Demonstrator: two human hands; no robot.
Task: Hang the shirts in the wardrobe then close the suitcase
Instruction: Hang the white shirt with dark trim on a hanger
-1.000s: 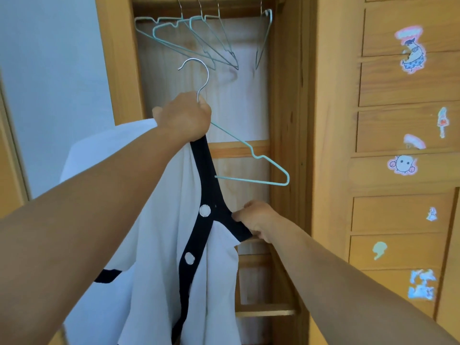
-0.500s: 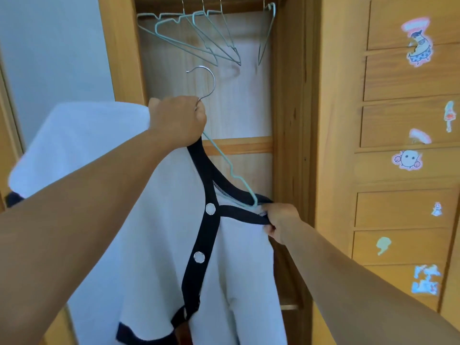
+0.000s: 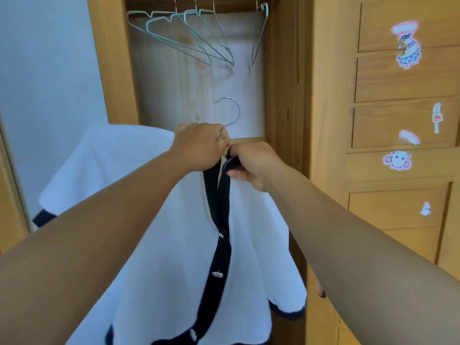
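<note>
A white shirt (image 3: 161, 245) with a dark navy button band and trim hangs on a wire hanger whose metal hook (image 3: 230, 109) sticks up above my hands. My left hand (image 3: 199, 145) grips the hanger's neck together with the collar. My right hand (image 3: 251, 163) pinches the navy collar edge right beside it. The hanger's arms are hidden inside the shirt. The open wardrobe (image 3: 283, 95) is straight ahead. The suitcase is out of view.
Several bare wire hangers (image 3: 194, 38) hang from the wardrobe rail at the top. A wooden shelf edge (image 3: 249, 139) crosses behind my hands. A drawer front with stickers (image 3: 403, 120) stands on the right, a pale wall (image 3: 44, 70) on the left.
My right hand pulled the shirt's right side over the hanger arm and rose to the collar beside my left hand. The hanger's bare arm is now covered.
</note>
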